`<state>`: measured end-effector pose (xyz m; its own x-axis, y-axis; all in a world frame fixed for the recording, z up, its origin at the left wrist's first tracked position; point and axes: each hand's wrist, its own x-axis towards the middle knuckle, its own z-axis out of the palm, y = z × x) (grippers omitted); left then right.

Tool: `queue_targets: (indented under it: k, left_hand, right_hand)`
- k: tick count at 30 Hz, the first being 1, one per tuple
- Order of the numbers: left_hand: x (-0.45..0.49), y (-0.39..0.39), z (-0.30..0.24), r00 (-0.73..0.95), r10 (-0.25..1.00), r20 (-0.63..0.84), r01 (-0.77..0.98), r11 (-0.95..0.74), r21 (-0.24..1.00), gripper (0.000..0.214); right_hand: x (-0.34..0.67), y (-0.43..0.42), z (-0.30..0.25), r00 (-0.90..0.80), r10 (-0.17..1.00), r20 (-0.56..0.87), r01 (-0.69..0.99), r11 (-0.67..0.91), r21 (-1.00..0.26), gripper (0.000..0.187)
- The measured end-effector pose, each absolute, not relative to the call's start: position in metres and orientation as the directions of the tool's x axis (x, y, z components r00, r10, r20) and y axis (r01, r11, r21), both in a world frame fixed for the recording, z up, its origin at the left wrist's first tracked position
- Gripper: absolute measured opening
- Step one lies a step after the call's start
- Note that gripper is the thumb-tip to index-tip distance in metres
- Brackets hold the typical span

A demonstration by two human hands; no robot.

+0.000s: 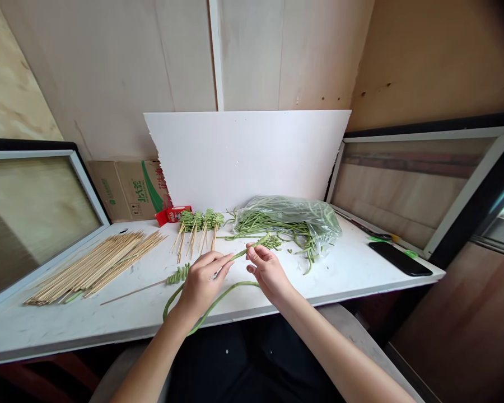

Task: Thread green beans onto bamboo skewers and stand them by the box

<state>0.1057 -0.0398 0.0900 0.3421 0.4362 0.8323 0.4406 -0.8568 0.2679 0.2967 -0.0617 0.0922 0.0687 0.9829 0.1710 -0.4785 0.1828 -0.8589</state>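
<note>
My left hand (204, 277) and my right hand (266, 268) both pinch one long green bean (218, 299) above the white table (67, 324). The bean runs up between my fingers toward a coiled end (271, 242) and loops down past the table's front edge. Just left of my left hand lies a skewer with a coiled bean (178, 274) on it. Several finished bean skewers (197, 224) lie further back.
A pile of bare bamboo skewers (96, 266) lies at the left. A clear plastic bag of long beans (289, 221) sits behind my hands. A black phone (400, 258) lies at the right edge, a red packet (172, 214) and a cardboard box (128, 190) at the back.
</note>
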Motion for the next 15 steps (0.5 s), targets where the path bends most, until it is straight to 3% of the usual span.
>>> queue_targets:
  k: [10, 15]
  left_hand:
    - [0.106, -0.035, 0.089, 0.292, 0.438, 0.850, 0.427, -0.855, 0.293, 0.028]
    - [0.109, -0.037, 0.116, 0.204, 0.429, 0.880, 0.404, -0.856, 0.323, 0.022]
  right_hand:
    - [0.297, -0.054, 0.083, 0.091, 0.970, 0.225, -0.488, 0.240, -0.839, 0.035]
    - [0.296, -0.057, 0.098, 0.097, 0.964, 0.246, -0.494, 0.261, -0.829, 0.033]
